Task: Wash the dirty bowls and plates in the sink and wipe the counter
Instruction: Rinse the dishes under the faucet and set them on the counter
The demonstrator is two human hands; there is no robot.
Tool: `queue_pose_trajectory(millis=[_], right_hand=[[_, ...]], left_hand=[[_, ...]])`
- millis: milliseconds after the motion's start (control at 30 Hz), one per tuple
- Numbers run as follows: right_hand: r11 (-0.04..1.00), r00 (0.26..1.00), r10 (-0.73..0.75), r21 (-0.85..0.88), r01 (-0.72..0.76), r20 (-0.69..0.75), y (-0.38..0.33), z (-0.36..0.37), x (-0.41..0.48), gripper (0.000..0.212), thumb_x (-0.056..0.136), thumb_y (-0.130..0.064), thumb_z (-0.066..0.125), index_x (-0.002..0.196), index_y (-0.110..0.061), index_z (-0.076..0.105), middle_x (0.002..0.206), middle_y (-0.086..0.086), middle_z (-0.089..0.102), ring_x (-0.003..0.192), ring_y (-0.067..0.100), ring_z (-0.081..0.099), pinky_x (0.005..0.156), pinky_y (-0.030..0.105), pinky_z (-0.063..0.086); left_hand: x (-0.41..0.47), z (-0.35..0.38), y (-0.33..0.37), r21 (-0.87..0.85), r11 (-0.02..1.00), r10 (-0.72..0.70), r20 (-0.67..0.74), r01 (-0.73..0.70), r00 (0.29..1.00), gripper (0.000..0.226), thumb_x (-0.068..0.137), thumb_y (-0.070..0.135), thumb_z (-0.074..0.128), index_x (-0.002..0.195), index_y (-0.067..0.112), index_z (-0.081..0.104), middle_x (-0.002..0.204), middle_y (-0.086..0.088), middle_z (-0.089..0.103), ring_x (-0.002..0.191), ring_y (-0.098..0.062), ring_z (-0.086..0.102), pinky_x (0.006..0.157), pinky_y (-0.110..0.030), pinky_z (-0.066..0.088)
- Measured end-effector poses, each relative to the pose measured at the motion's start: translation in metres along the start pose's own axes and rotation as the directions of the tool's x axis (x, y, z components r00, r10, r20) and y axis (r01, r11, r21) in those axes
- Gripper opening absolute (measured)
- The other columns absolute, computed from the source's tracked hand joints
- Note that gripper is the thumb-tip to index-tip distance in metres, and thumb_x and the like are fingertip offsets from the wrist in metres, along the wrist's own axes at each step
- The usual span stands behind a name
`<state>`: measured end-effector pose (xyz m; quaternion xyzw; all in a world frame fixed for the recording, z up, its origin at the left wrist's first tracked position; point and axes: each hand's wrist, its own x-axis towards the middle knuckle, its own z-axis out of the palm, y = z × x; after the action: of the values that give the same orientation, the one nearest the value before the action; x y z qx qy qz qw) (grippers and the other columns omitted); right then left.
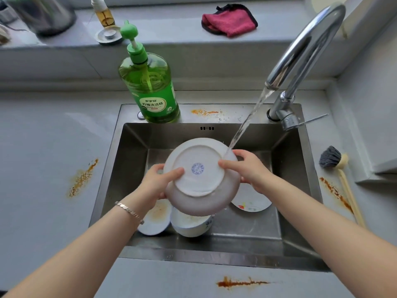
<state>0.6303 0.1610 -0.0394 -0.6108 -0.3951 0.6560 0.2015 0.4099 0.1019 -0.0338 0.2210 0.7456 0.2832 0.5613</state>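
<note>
Over the steel sink point(137, 134) I hold a white plate point(199, 190) with its underside toward me, a blue stamp at its middle. My left hand point(156, 183) grips its left rim, thumb on the base. My right hand point(249, 168) grips the right rim. Water from the tap point(300, 50) lands on the plate's upper right edge by my right fingers. Below lie a stained plate point(156, 216), a white bowl point(191, 224) and a patterned plate point(251, 201).
A green dish soap bottle point(150, 82) stands on the sink's back ledge. A dish brush point(337, 166) lies on the counter at right, a pink cloth point(229, 20) on the sill. Orange-brown stains mark the counter at left point(83, 179), right point(335, 192), front point(240, 282) and the ledge point(204, 112).
</note>
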Motion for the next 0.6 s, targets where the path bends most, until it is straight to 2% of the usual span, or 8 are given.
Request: queue_pose_trajectory(millis=[67,167,233,300,367,500,533,600], right_hand=[[1.000,0.998,-0.020,-0.008,0.020,0.057,-0.003,0.007,0.001,0.048,0.071,-0.020,0.079,0.114,-0.011,0.057,0.103,0.003,0.067,0.084,0.013,0.066,0.058,0.026,0.054],[0.999,0.998,-0.034,-0.021,0.035,0.054,-0.004,0.006,-0.002,0.049,0.066,-0.016,0.082,0.108,-0.011,0.058,0.104,0.008,0.067,0.091,0.021,0.066,0.072,0.035,0.057],[0.995,0.996,-0.089,-0.043,0.089,0.004,-0.004,-0.003,-0.010,0.045,0.063,-0.011,0.082,0.100,-0.014,0.056,0.102,0.008,0.065,0.093,0.024,0.064,0.079,0.041,0.055],[0.973,0.976,-0.214,-0.106,0.208,-0.051,-0.004,-0.013,-0.022,0.042,0.060,-0.007,0.083,0.090,-0.017,0.055,0.094,0.004,0.064,0.087,0.021,0.063,0.074,0.038,0.054],[0.920,0.927,-0.363,-0.193,0.341,-0.092,-0.001,-0.023,-0.035,0.041,0.058,-0.005,0.083,0.084,-0.018,0.054,0.085,-0.001,0.062,0.077,0.013,0.060,0.067,0.031,0.052],[0.806,0.855,-0.516,-0.370,0.462,-0.056,0.010,-0.035,-0.058,0.045,0.055,-0.011,0.080,0.079,-0.034,0.050,0.075,-0.017,0.059,0.068,0.000,0.053,0.059,0.016,0.044],[0.763,0.835,-0.550,-0.421,0.489,-0.027,0.014,-0.036,-0.062,0.044,0.055,-0.012,0.079,0.079,-0.035,0.050,0.073,-0.016,0.059,0.068,0.002,0.053,0.059,0.018,0.043],[0.634,0.758,-0.650,-0.508,0.583,0.060,0.024,-0.035,-0.068,0.040,0.057,-0.009,0.077,0.084,-0.029,0.055,0.073,-0.011,0.060,0.068,0.005,0.051,0.058,0.020,0.040]], left_hand=[[0.000,-0.010,-0.001,-0.011,1.000,0.024,-0.031,-0.024,0.999,0.049,0.076,0.033,0.074,0.115,0.021,0.047,0.105,0.003,0.058,0.089,-0.016,0.062,0.057,-0.031,0.054],[-0.001,-0.010,0.002,-0.017,0.998,0.057,-0.012,-0.057,0.998,0.050,0.074,0.030,0.076,0.113,0.027,0.044,0.102,0.006,0.056,0.091,-0.016,0.061,0.063,-0.033,0.055],[-0.002,-0.001,0.004,-0.062,0.995,0.076,0.045,-0.073,0.996,0.054,0.074,0.023,0.077,0.116,0.026,0.044,0.107,0.001,0.057,0.094,-0.020,0.063,0.072,-0.039,0.057],[-0.003,0.012,0.008,-0.139,0.989,0.072,0.115,-0.056,0.991,0.057,0.076,0.015,0.075,0.123,0.022,0.044,0.116,-0.007,0.057,0.100,-0.025,0.062,0.082,-0.043,0.055],[-0.008,0.026,0.014,-0.204,0.979,0.021,0.214,0.024,0.977,0.052,0.083,0.023,0.067,0.129,0.019,0.043,0.121,-0.015,0.055,0.101,-0.029,0.062,0.077,-0.043,0.055],[-0.019,0.045,0.025,-0.229,0.937,-0.169,0.360,0.262,0.918,0.056,0.086,0.065,0.043,0.128,0.028,0.038,0.114,-0.029,0.053,0.091,-0.043,0.065,0.060,-0.044,0.058],[-0.021,0.047,0.027,-0.236,0.922,-0.204,0.382,0.308,0.902,0.056,0.086,0.065,0.043,0.127,0.027,0.037,0.109,-0.032,0.055,0.084,-0.044,0.067,0.057,-0.042,0.058],[-0.023,0.049,0.030,-0.296,0.874,-0.249,0.408,0.385,0.878,0.045,0.091,0.048,0.047,0.122,0.016,0.042,0.097,-0.032,0.058,0.067,-0.042,0.068,0.048,-0.037,0.056]])
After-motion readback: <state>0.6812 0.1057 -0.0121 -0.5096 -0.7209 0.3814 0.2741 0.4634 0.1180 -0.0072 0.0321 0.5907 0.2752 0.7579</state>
